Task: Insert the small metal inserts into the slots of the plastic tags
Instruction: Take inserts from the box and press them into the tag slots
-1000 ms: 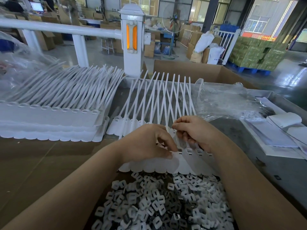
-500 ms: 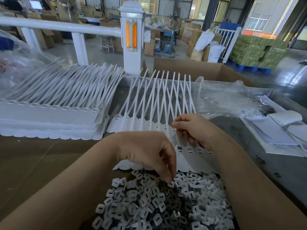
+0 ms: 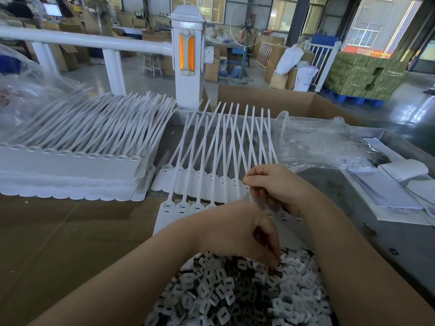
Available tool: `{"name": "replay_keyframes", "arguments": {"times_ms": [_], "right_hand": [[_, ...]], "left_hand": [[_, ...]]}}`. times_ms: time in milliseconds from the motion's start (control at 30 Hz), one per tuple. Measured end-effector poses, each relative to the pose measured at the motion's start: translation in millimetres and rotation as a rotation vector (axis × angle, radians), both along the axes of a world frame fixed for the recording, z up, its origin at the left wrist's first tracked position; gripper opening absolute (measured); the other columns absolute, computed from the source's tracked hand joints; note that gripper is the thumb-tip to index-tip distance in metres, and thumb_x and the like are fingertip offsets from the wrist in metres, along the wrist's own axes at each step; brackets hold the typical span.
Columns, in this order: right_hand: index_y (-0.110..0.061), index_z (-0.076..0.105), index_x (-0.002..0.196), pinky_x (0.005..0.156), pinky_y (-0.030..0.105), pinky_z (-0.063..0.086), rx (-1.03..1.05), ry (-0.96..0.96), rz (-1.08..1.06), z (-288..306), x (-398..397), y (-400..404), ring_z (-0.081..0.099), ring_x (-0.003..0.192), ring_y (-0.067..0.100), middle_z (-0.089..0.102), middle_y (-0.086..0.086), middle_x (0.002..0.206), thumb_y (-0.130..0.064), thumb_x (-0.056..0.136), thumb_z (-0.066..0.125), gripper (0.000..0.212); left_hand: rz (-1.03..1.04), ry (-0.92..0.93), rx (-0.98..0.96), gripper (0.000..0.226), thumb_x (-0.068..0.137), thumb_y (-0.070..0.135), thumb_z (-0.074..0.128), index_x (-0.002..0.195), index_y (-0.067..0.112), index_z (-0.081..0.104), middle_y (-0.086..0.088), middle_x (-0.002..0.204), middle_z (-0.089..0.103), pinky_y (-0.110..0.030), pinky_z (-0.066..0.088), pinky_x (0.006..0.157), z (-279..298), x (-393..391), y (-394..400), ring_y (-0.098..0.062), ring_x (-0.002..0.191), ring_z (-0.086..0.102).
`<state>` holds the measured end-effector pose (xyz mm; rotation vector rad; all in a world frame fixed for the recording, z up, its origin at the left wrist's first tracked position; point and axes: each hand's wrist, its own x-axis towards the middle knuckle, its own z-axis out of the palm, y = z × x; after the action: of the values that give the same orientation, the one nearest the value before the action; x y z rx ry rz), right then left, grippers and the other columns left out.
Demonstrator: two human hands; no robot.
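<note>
Two hands at work, left hand (image 3: 237, 231) now lowered from the strip of plastic tags (image 3: 181, 208) into the heap of inserts (image 3: 235, 292), fingertips pinching one, right hand (image 3: 275, 187) still gripping the strip.

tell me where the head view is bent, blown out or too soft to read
Head view: wide-angle bend curves the white railing; the windows at top right are blown out; glare streaks the floor; the left hand is sharp, but the inserts near the bottom edge go soft.
</note>
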<state>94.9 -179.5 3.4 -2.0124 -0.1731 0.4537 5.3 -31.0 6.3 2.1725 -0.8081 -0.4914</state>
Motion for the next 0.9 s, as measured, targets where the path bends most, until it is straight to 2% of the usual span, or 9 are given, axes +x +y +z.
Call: {"name": "replay_keyframes", "arguments": {"times_ms": [67, 133, 233, 333, 433, 567, 667, 900], "right_hand": [[-0.008, 0.067, 0.094, 0.036, 0.021, 0.033, 0.006, 0.001, 0.015, 0.5, -0.3, -0.5, 0.047, 0.039, 0.01, 0.062, 0.001, 0.058, -0.017, 0.095, 0.064, 0.01], [-0.007, 0.066, 0.093, 0.035, 0.021, 0.033, 0.013, -0.003, 0.038, 1.0, -1.0, -1.3, 0.047, 0.039, 0.01, 0.061, 0.0, 0.058, -0.015, 0.096, 0.064, 0.009], [-0.007, 0.066, 0.094, 0.032, 0.021, 0.033, 0.027, -0.013, 0.097, 3.0, -2.7, -3.5, 0.049, 0.037, 0.01, 0.061, -0.001, 0.055, -0.014, 0.097, 0.063, 0.008], [-0.011, 0.069, 0.096, 0.032, 0.021, 0.034, 0.019, -0.016, 0.155, 6.2, -3.6, -4.8, 0.051, 0.04, 0.011, 0.066, 0.002, 0.063, -0.015, 0.096, 0.064, 0.006], [-0.015, 0.072, 0.096, 0.034, 0.022, 0.037, -0.003, -0.025, 0.207, 9.0, -3.1, -4.3, 0.054, 0.049, 0.013, 0.07, 0.003, 0.073, -0.018, 0.094, 0.067, 0.006], [-0.017, 0.073, 0.096, 0.041, 0.027, 0.04, -0.025, -0.059, 0.237, 11.0, -2.6, -4.2, 0.057, 0.055, 0.01, 0.073, 0.002, 0.078, -0.023, 0.093, 0.069, 0.007], [-0.017, 0.073, 0.094, 0.041, 0.027, 0.041, -0.044, -0.062, 0.24, 10.9, -2.6, -4.5, 0.057, 0.053, 0.009, 0.072, 0.0, 0.075, -0.022, 0.091, 0.072, 0.007], [-0.017, 0.074, 0.086, 0.04, 0.022, 0.037, -0.08, -0.016, 0.295, 10.7, -2.7, -4.4, 0.057, 0.053, 0.011, 0.073, 0.001, 0.075, -0.021, 0.086, 0.076, 0.004]], "left_hand": [[0.01, 0.007, -0.024, 0.01, 0.086, 0.022, 0.075, 0.095, 0.019, 0.078, 0.009, 0.089, 0.075, -0.021, 0.055, 0.08, 0.4, 2.0, 1.9, 0.0, 0.078, 0.068], [0.06, 0.03, -0.049, 0.008, 0.088, 0.024, 0.072, 0.092, 0.02, 0.078, 0.009, 0.082, 0.075, -0.017, 0.055, 0.069, 1.0, 5.7, 6.6, -0.001, 0.069, 0.067], [0.314, 0.064, -0.125, 0.007, 0.088, 0.023, 0.071, 0.088, 0.018, 0.076, 0.0, 0.079, 0.074, -0.022, 0.056, 0.062, 0.0, 15.1, 19.3, -0.014, 0.068, 0.069], [0.622, 0.132, -0.34, 0.004, 0.087, 0.016, 0.073, 0.085, 0.016, 0.076, -0.004, 0.076, 0.074, -0.014, 0.049, 0.058, -3.4, 24.1, 32.4, -0.007, 0.062, 0.064], [0.788, 0.14, -0.464, 0.003, 0.088, 0.018, 0.074, 0.086, 0.015, 0.075, -0.003, 0.075, 0.074, -0.016, 0.05, 0.058, -7.0, 29.1, 37.9, -0.007, 0.062, 0.063], [0.801, 0.104, -0.442, 0.003, 0.088, 0.019, 0.073, 0.088, 0.016, 0.075, 0.004, 0.07, 0.073, -0.009, 0.044, 0.052, -7.4, 29.2, 34.9, 0.0, 0.056, 0.062], [0.8, 0.103, -0.418, 0.003, 0.089, 0.018, 0.073, 0.087, 0.016, 0.075, 0.006, 0.066, 0.071, -0.008, 0.043, 0.048, -6.9, 28.4, 34.5, 0.002, 0.053, 0.06], [0.807, 0.177, -0.397, 0.004, 0.086, 0.015, 0.075, 0.084, 0.011, 0.076, -0.006, 0.07, 0.073, -0.013, 0.047, 0.051, -4.3, 27.4, 35.2, -0.005, 0.054, 0.061]]}}
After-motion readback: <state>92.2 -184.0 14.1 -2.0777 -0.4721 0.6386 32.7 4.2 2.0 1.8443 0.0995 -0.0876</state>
